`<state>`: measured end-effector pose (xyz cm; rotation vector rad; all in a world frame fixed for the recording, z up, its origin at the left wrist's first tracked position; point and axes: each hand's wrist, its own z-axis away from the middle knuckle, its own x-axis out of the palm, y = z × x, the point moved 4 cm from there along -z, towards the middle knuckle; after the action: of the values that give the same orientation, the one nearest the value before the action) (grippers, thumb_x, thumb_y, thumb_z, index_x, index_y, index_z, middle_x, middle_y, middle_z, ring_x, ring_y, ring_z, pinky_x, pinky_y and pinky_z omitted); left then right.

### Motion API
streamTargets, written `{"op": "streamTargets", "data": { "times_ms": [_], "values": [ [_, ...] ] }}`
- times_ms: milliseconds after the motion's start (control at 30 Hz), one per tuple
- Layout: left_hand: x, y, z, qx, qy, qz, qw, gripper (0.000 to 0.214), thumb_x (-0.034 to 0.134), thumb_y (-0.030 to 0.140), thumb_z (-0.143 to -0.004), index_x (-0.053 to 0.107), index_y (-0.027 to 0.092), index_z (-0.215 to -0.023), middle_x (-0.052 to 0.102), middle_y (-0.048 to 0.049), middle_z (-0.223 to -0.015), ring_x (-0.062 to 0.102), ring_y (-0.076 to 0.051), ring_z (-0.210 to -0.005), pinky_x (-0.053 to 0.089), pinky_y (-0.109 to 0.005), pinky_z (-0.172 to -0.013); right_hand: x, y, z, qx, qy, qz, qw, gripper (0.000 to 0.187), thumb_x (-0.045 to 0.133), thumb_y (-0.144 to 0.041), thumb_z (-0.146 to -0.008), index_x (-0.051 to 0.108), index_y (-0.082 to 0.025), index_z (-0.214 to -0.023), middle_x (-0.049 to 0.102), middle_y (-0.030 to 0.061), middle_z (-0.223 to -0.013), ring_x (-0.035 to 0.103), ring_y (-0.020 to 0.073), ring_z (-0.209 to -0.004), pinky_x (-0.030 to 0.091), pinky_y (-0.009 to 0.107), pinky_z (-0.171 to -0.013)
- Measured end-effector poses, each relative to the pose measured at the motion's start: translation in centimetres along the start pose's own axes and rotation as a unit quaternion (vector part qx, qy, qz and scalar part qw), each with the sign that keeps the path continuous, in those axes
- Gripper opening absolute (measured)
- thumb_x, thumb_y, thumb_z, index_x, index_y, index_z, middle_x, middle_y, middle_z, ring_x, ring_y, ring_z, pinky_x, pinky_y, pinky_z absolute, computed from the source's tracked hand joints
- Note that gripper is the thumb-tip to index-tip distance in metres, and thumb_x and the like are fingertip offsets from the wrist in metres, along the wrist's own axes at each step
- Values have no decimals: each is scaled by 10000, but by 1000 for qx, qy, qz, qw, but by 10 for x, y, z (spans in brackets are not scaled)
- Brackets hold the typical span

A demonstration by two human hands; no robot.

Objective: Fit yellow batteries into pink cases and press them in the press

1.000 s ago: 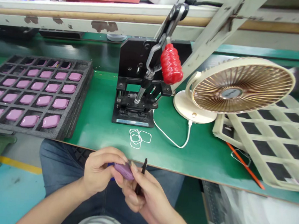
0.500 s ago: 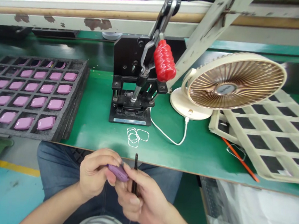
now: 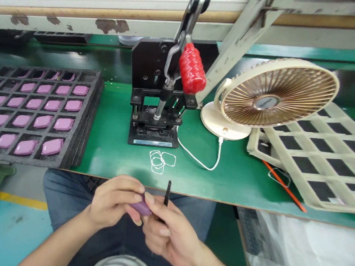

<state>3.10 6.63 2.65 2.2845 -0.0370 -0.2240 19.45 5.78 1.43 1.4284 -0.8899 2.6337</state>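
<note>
My left hand [image 3: 117, 202] is closed around a small purple watch case [image 3: 141, 206], held tilted just off the table's front edge. Fingers cover much of the case. My right hand [image 3: 171, 232] grips slim black tweezers [image 3: 167, 192], whose dark end points up past the fingers. Its thumb and fingertips also press on the right end of the case. Beyond both hands, several thin white rounded-square gaskets [image 3: 163, 158] lie overlapping on the green table [image 3: 125, 165].
A black lever press [image 3: 155, 125] with a red handle [image 3: 193, 68] stands behind the gaskets. Left is a grey foam tray [image 3: 81, 128] of purple cases. On the right are a fan [image 3: 280, 94] with a white cable, a cream divided tray [image 3: 303, 181] and an orange stick [image 3: 284, 186].
The tweezers have shifted right and now lean more, with the right hand turned slightly. My left fingers cover more of the purple case. The whole view has moved slightly.
</note>
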Motion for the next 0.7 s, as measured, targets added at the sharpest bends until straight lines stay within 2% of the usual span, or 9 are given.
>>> {"op": "streamTargets", "data": {
  "times_ms": [67,100,167,267,367,467,567,633,700],
  "values": [
    [-2,-3,-2,-45,-7,38,998,336,829,163,-947,792,255,-1268,756,-123,-1309,761,-302,-1207,679,-460,-991,-4,-15,4,-109,49,178,977,539,661,-697,-1023,549,-200,-845,325,-112,-555,220,63,-454,214,233,-454],
    [-3,-5,-3,-87,7,73,993,308,843,205,-944,803,262,-1244,728,-127,-1360,756,-304,-1218,674,-462,-1004,-4,-24,7,-170,73,288,940,504,628,-638,-1064,530,-204,-828,361,-90,-592,273,73,-496,242,241,-491],
    [-2,-8,-3,-180,42,145,972,359,857,324,-943,791,277,-1293,711,-139,-1376,777,-276,-1139,680,-424,-970,-1,-38,14,-278,93,496,817,408,586,-476,-1115,509,-207,-817,444,-52,-657,365,96,-572,281,263,-558],
    [-1,-7,-5,-251,50,137,957,365,878,319,-928,810,263,-1282,803,-111,-1113,792,-210,-954,669,-308,-872,5,-45,20,-371,75,685,622,257,559,-317,-1129,571,-204,-899,592,-13,-744,494,125,-630,312,293,-601],
    [-5,-3,-10,-237,41,81,967,142,880,237,-919,867,233,-1060,826,-93,-972,791,-222,-950,656,-311,-887,3,-46,19,-418,92,735,526,213,539,-301,-1154,633,-183,-1003,643,7,-778,552,136,-636,336,299,-598],
    [-5,-2,-12,-214,43,99,971,146,880,235,-917,858,237,-1060,836,-91,-1011,797,-245,-974,663,-368,-916,0,-45,19,-455,99,734,495,170,548,-285,-1153,654,-153,-1168,651,14,-789,553,140,-623,349,303,-596],
    [-1,-2,-10,-203,57,93,973,118,862,234,-934,852,235,-1051,833,-80,-983,798,-235,-934,664,-354,-887,-1,-41,18,-468,77,718,509,113,575,-243,-1128,654,-164,-1142,631,12,-770,534,145,-618,317,319,-586],
    [2,-3,-10,-207,72,68,973,83,835,240,-960,841,234,-1042,822,-70,-953,793,-217,-891,662,-319,-840,-2,-44,16,-457,79,686,561,119,571,-241,-1119,650,-181,-1053,610,9,-753,509,139,-611,311,313,-586],
    [3,-5,-13,-211,66,9,975,147,808,257,-984,820,246,-1131,811,-68,-996,790,-204,-909,664,-294,-834,-6,-52,13,-415,102,619,659,241,561,-322,-1127,621,-194,-932,566,-2,-727,474,129,-609,323,292,-589]
  ]
}}
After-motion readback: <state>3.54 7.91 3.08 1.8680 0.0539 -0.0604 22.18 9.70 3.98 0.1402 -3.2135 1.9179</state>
